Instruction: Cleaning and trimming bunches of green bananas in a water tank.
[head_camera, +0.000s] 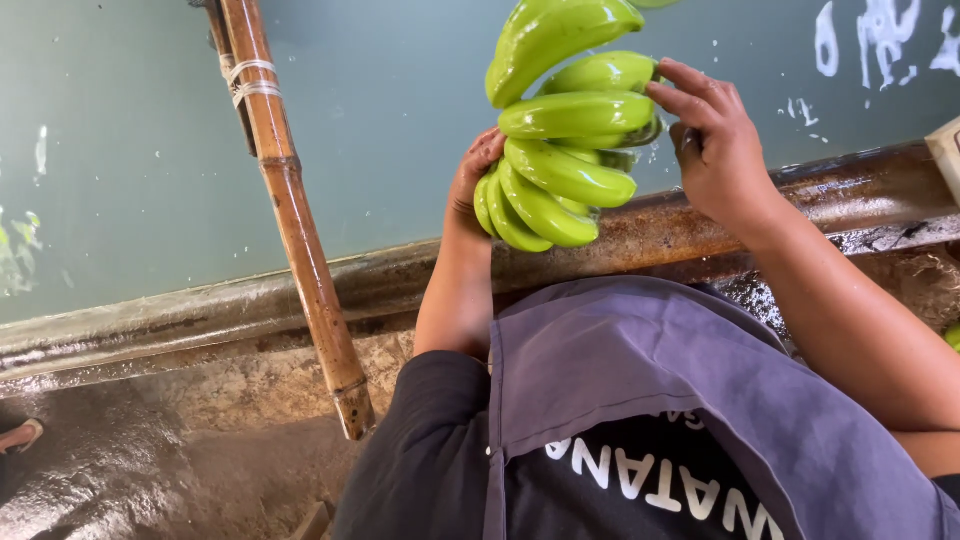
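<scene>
1. A bunch of green bananas (562, 130) is held up above the rusty wet rim (850, 195) of a water tank (150, 150).
2. The left hand (472, 180) is pressed against the bunch's left side, mostly hidden behind the fruit; its grip cannot be told.
3. The right hand (718, 140) is on the bunch's right side, fingers (685, 85) spread and touching the upper bananas.
4. A bamboo pole (295, 215) leans across the rim, well to the left of the bunch.
5. A grey apron (650, 370) lies below the bunch.
</scene>
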